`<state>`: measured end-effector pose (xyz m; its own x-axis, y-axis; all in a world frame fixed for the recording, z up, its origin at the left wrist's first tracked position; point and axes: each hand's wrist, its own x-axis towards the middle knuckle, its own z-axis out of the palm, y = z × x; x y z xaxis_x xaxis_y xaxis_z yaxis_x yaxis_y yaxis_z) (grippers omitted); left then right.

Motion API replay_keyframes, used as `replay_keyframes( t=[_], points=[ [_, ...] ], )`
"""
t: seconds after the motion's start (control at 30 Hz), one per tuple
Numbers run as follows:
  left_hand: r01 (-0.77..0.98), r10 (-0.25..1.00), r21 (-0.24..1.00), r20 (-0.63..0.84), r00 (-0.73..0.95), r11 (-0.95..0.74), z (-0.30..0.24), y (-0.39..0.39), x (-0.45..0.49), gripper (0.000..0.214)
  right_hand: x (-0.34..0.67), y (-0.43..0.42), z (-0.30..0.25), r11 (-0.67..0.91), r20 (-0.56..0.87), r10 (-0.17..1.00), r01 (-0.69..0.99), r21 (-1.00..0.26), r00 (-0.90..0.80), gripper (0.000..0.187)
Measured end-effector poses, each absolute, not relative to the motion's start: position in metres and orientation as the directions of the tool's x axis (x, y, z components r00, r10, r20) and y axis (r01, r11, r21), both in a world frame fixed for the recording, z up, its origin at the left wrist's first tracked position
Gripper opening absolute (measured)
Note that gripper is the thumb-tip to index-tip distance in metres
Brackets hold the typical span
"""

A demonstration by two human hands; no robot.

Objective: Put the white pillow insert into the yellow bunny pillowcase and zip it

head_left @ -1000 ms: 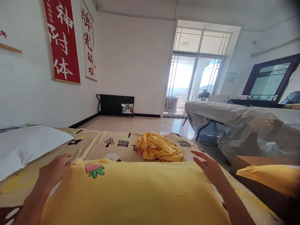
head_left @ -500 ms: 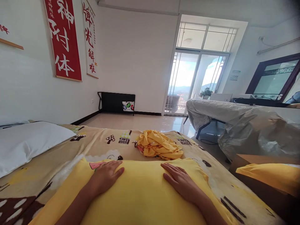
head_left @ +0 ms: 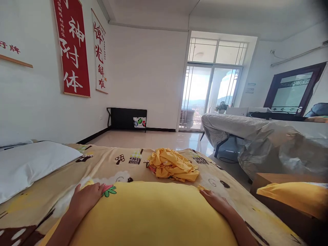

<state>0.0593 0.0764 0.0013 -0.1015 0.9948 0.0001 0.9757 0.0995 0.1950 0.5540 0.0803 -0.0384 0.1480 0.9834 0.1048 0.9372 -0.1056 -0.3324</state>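
Note:
A plump yellow pillow [head_left: 151, 215] lies on the patterned blanket right in front of me, a pink and green print [head_left: 109, 191] showing by its far left corner. My left hand [head_left: 87, 198] is closed over that corner, its fingertips beside the print. At the far right corner, my right hand [head_left: 214, 200] is closed on the pillow's edge, a bit of yellow fabric showing at its fingertips; part of its grip is hidden. Just beyond the pillow sits a crumpled heap of orange-yellow cloth [head_left: 173, 164], which neither hand touches.
A cream blanket [head_left: 102, 159] with animal prints covers the bed. To the left lies a white pillow [head_left: 38, 164]. On the right, an orange-yellow cloth item [head_left: 292, 196] rests on a brown box [head_left: 266, 181], near a plastic-covered table [head_left: 243, 124]. A folded black table [head_left: 123, 118] leans by the wall.
Both hands have slid outward from flat on the pillow's top to its far corners and closed there. The pillow's middle bulges higher. The view has tilted up slightly.

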Motion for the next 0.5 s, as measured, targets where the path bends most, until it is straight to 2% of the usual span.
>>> replay_keyframes(
  t=[0.07,0.13,0.17,0.23,0.3,0.33,0.4,0.5],
  points=[
    [0.994,0.99,0.108,0.142,0.0,-0.016,0.011,0.057,0.08,0.05,0.542,0.065,-0.019,-0.182,0.141,0.968,0.965,-0.189,0.21,0.045],
    [0.964,0.939,0.064,0.251,0.234,-0.257,0.013,0.036,0.107,0.049,0.518,0.043,-0.003,-0.121,0.319,0.936,0.986,-0.111,0.151,0.05],
    [0.912,0.877,0.03,0.29,0.384,-0.409,0.01,0.027,0.123,0.052,0.502,0.031,0.001,-0.011,0.419,0.907,0.996,-0.092,0.049,0.053],
    [0.746,0.695,-0.061,0.318,0.645,-0.664,0.002,0.014,0.152,0.058,0.466,0.01,0.001,0.329,0.527,0.807,0.944,-0.031,-0.264,0.055],
    [0.622,0.574,-0.113,0.285,0.768,-0.775,-0.005,0.007,0.175,0.058,0.431,-0.002,-0.007,0.641,0.471,0.668,0.767,0.029,-0.576,0.059],
    [0.6,0.559,-0.115,0.259,0.788,-0.792,-0.007,0.006,0.182,0.057,0.418,-0.004,-0.011,0.729,0.412,0.619,0.685,0.017,-0.669,0.061],
    [0.614,0.591,-0.083,0.199,0.782,-0.785,-0.008,0.007,0.187,0.052,0.403,-0.002,-0.018,0.782,0.298,0.608,0.62,-0.067,-0.736,0.065],
    [0.676,0.665,-0.029,0.148,0.732,-0.737,-0.005,0.012,0.182,0.051,0.404,0.005,-0.019,0.693,0.191,0.721,0.695,-0.192,-0.666,0.066]
  ],
)
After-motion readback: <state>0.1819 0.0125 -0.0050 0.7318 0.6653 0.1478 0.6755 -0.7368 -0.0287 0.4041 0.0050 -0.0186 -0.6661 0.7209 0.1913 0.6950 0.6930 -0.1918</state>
